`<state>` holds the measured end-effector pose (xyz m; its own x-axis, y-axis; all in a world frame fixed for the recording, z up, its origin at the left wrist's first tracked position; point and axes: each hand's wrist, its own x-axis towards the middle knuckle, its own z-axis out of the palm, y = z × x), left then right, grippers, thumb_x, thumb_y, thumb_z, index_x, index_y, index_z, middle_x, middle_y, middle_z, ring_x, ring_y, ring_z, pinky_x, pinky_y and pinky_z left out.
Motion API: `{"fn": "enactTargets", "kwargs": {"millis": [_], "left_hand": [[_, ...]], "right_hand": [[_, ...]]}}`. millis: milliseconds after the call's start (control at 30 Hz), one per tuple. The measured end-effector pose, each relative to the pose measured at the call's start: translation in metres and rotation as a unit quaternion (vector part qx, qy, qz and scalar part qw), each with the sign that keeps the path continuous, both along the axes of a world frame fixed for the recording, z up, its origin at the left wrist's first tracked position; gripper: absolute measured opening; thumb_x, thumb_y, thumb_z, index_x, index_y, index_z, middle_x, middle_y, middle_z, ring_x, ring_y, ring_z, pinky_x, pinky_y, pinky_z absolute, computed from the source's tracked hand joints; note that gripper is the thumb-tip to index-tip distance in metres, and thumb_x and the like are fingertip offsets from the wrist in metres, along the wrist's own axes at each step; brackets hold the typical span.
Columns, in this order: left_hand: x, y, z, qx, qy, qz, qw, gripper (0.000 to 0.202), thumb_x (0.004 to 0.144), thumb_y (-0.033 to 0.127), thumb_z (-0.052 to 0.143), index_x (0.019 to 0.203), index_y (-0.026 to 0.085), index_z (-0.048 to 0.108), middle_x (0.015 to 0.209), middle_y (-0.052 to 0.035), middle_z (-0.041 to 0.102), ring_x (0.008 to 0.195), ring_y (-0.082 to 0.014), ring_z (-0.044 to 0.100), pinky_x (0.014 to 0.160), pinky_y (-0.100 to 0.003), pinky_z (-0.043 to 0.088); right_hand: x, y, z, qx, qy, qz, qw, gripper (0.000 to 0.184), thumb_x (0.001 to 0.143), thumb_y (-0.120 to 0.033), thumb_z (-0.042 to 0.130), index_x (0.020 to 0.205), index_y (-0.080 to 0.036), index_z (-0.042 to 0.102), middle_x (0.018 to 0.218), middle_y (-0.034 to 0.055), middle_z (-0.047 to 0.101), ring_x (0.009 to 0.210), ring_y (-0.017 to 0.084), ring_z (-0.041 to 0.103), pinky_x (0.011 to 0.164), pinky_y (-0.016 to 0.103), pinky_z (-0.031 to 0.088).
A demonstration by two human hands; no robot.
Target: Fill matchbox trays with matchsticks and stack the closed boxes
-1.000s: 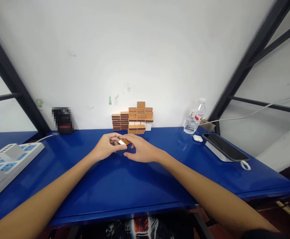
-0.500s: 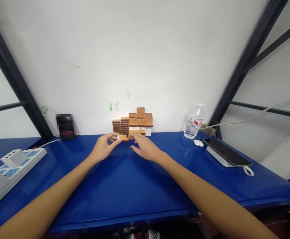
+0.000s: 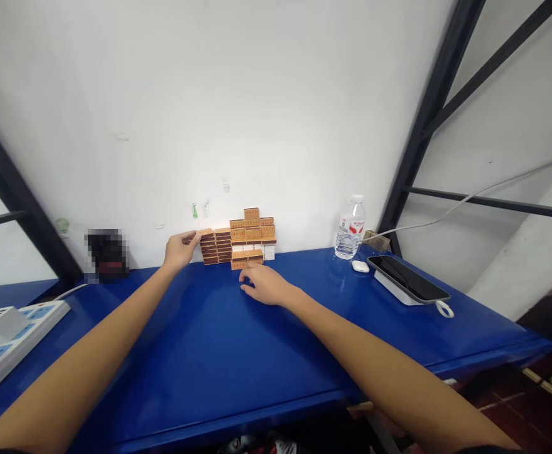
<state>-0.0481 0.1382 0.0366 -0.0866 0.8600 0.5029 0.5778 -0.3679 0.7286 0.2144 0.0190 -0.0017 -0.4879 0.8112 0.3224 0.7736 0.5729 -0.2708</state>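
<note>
My left hand (image 3: 181,250) pinches an orange matchbox (image 3: 205,232) between thumb and fingertips, at the top of the left matchbox stack (image 3: 210,251). Dark striker sides face me on that stack, and a second similar stack (image 3: 223,246) stands against its right side. Right of both rises a stepped pile of matchboxes (image 3: 253,234), with white box ends showing lower down. My right hand (image 3: 265,284) rests low in front of the pile, holding nothing, thumb apart from the bent fingers. Its fingertips are at the front matchboxes (image 3: 247,255) and partly hide them; contact is unclear.
A water bottle (image 3: 350,228), a white earphone case (image 3: 360,267) and a phone on a stand (image 3: 408,277) are on the right of the blue table (image 3: 219,359). At left lie a power strip (image 3: 17,337) and a blurred black object (image 3: 108,253). The wall (image 3: 280,126) backs everything.
My left hand has carried the matchbox up and left from the table in front onto the left stack. My right hand has drawn slightly down, and the view has shifted right.
</note>
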Motion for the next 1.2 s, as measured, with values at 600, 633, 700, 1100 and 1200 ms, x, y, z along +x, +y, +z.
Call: {"fn": "enactTargets", "kwargs": {"millis": [600,633,700,1100,1200], "left_hand": [[-0.028,-0.044,-0.008,0.018,0.286,0.011,0.958,0.050,0.091,0.061,0.057,0.108,0.018,0.078,0.107,-0.0139,0.079,0.094,-0.0318,0.073,0.088,-0.042,0.056],[-0.033,-0.047,-0.012,0.010,0.294,-0.011,0.956,0.051,0.090,0.063,0.058,0.106,0.019,0.078,0.108,-0.0142,0.079,0.096,-0.0322,0.073,0.089,-0.042,0.056],[-0.041,-0.052,-0.020,0.012,0.309,-0.044,0.950,0.054,0.090,0.065,0.057,0.108,0.018,0.078,0.114,-0.0147,0.078,0.104,-0.0338,0.072,0.095,-0.043,0.055],[-0.042,-0.066,-0.054,0.004,0.369,-0.094,0.924,0.057,0.100,0.060,0.046,0.127,0.019,0.074,0.132,-0.0132,0.072,0.124,-0.0345,0.064,0.108,-0.048,0.049],[-0.039,-0.067,-0.055,0.001,0.392,-0.093,0.915,0.054,0.101,0.056,0.044,0.126,0.020,0.075,0.132,-0.0131,0.072,0.122,-0.0343,0.064,0.105,-0.047,0.051]], "right_hand": [[0.067,0.030,0.019,0.030,-0.044,-0.226,0.973,0.020,0.098,-0.030,0.059,0.097,-0.018,0.075,0.102,0.0096,0.076,0.093,0.021,0.068,0.076,0.027,0.043],[0.075,0.033,0.017,0.026,-0.050,-0.256,0.965,0.022,0.100,-0.031,0.057,0.099,-0.018,0.075,0.104,0.0104,0.076,0.095,0.021,0.068,0.077,0.027,0.043],[0.085,0.036,0.013,0.024,-0.054,-0.298,0.953,0.025,0.102,-0.028,0.053,0.104,-0.016,0.074,0.111,0.0133,0.075,0.101,0.023,0.068,0.083,0.029,0.044],[0.071,0.037,-0.013,-0.052,-0.126,-0.392,0.910,0.045,0.107,-0.032,0.043,0.137,-0.004,0.062,0.139,0.0284,0.059,0.135,0.036,0.052,0.101,0.044,0.046],[0.068,0.038,-0.014,-0.057,-0.141,-0.388,0.909,0.045,0.107,-0.030,0.041,0.138,-0.004,0.062,0.140,0.0288,0.059,0.134,0.036,0.052,0.102,0.045,0.046]]}}
